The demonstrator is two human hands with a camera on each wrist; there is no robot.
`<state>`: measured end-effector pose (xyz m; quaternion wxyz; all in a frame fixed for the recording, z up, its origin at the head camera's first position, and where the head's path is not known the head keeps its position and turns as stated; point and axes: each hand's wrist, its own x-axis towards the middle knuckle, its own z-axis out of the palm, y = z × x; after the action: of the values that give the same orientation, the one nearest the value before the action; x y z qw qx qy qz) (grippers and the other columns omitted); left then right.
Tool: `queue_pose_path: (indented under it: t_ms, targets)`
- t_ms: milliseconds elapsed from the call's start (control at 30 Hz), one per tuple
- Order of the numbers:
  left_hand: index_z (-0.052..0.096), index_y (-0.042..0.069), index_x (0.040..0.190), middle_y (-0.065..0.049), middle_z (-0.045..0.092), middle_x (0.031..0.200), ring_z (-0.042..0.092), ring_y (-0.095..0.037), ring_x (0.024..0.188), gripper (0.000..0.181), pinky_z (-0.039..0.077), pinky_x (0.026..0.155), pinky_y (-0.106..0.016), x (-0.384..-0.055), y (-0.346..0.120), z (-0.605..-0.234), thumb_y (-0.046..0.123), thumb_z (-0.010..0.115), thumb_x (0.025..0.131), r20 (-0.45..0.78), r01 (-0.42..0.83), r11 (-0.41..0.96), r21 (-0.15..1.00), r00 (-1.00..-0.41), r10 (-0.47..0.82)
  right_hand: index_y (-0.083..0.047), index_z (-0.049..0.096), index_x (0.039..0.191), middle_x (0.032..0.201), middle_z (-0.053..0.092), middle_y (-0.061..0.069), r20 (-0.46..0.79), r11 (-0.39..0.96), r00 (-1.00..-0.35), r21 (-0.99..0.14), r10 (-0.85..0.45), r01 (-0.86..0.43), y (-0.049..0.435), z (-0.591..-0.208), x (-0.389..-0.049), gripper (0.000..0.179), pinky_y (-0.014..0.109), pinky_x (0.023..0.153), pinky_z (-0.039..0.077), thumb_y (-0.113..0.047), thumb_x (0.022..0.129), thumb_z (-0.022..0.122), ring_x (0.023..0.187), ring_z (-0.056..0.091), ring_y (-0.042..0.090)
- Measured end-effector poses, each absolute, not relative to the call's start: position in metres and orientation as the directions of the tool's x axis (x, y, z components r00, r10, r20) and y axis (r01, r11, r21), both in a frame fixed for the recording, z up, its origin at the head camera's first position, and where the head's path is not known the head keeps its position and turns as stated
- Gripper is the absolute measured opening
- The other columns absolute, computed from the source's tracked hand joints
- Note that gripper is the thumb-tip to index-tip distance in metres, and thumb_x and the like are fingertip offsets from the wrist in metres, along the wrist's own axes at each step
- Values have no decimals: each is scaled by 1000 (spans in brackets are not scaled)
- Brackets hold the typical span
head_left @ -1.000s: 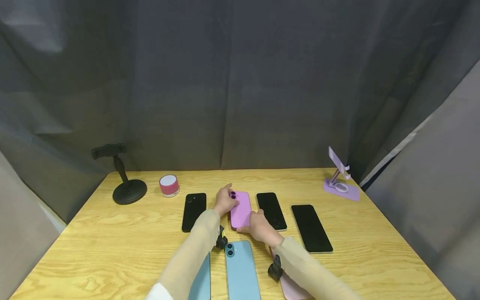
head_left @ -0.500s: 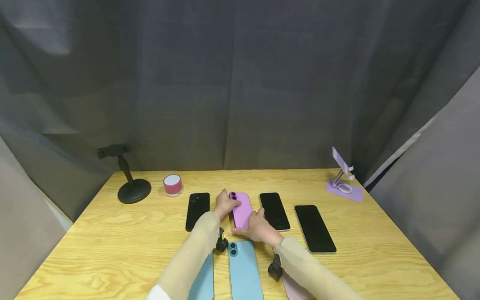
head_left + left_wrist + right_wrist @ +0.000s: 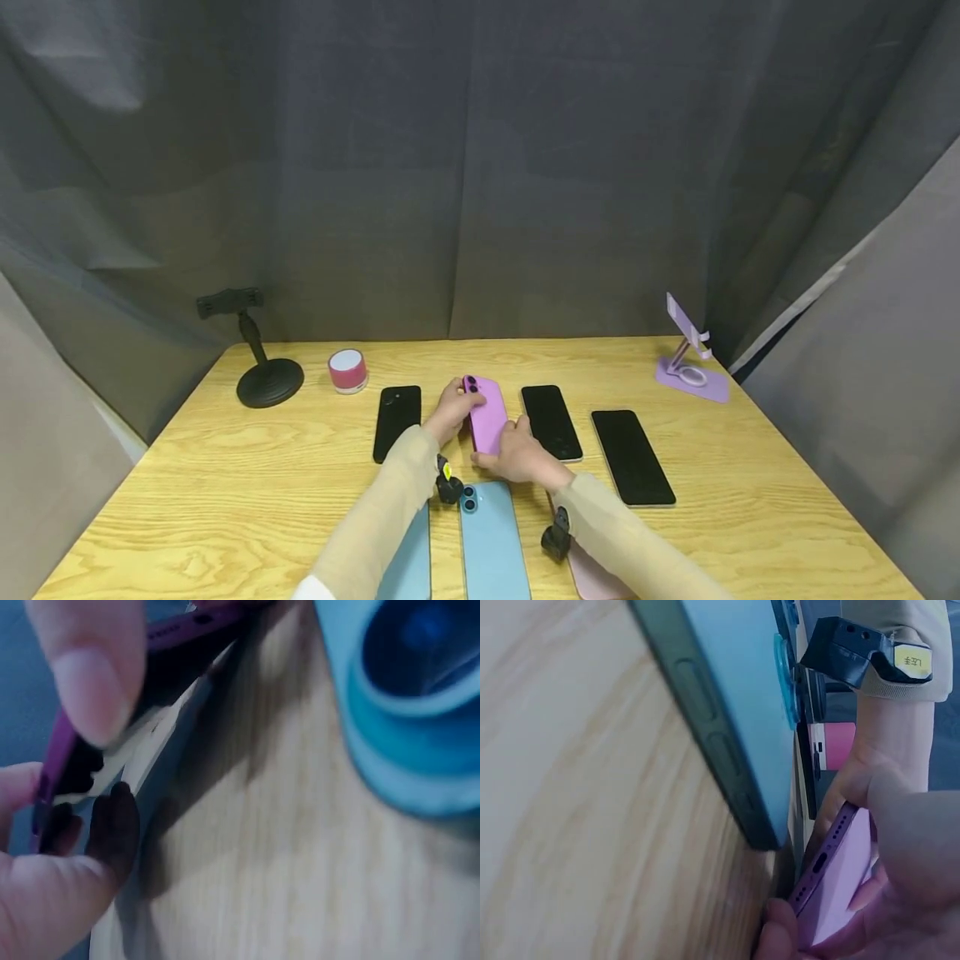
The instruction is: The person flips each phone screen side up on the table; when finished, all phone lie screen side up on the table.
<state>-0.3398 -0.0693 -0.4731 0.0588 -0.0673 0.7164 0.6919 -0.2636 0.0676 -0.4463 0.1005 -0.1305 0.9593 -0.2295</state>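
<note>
Pinching its left edge, the left hand holds the pink phone, top end lifted higher above the table than a second ago; the right hand grips the near end, beside a black phone.

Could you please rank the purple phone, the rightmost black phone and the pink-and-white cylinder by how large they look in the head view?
1. Rightmost black phone, perhaps enlarged by nearness
2. Purple phone, partly hidden
3. Pink-and-white cylinder
</note>
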Motion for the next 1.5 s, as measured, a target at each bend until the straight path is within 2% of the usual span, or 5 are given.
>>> queue_pose_path:
  t_ms: [300, 667, 967, 1300, 1500]
  targets:
    - [45, 4, 105, -14, 57, 105, 53, -18, 88, 34, 48, 73, -22, -343, -69, -468, -3, 48, 72, -147, -163, -179, 970, -984, 96, 20, 18, 142, 129, 34, 37, -103, 795, -905, -526, -412, -302, 79, -450, -261, 95, 43, 86, 51, -42, 88, 65, 95, 53, 31]
    - [30, 6, 139, -30, 40, 144, 63, -15, 90, 57, 51, 79, -26, -333, -78, -462, 5, 44, 84, -101, -179, -199, 964, -931, 351, 15, 13, 146, 126, 37, 31, -112, 719, -863, -612, -492, -330, 91, -446, -262, 89, 45, 95, 46, -38, 93, 60, 103, 49, 29]
    - [36, 12, 122, -5, 59, 120, 65, -18, 96, 27, 54, 83, -32, -328, -88, -455, 11, 47, 97, -59, -181, -220, 959, -881, 469, 3, 22, 149, 103, 52, 16, -86, 628, -833, -700, -547, -341, 97, -442, -264, 72, 38, 78, 48, -34, 97, 55, 92, 50, 21]
    - [40, 16, 103, -20, 52, 125, 60, -35, 113, 12, 51, 95, -43, -330, -96, -459, 17, 51, 99, -33, -118, -146, 982, -874, 485, 6, 42, 140, 80, 61, 10, 9, 532, -819, -756, -573, -381, 95, -446, -264, 60, 25, 57, 49, -40, 102, 42, 65, 63, 18]
    - [39, 14, 102, -11, 56, 103, 65, -19, 89, 18, 51, 94, -45, -331, -97, -459, 19, 57, 97, -12, -98, -166, 981, -891, 453, 3, 37, 144, 69, 62, 10, 32, 544, -880, -775, -474, -321, 88, -443, -260, 59, 25, 43, 46, -39, 102, 42, 49, 62, 18]
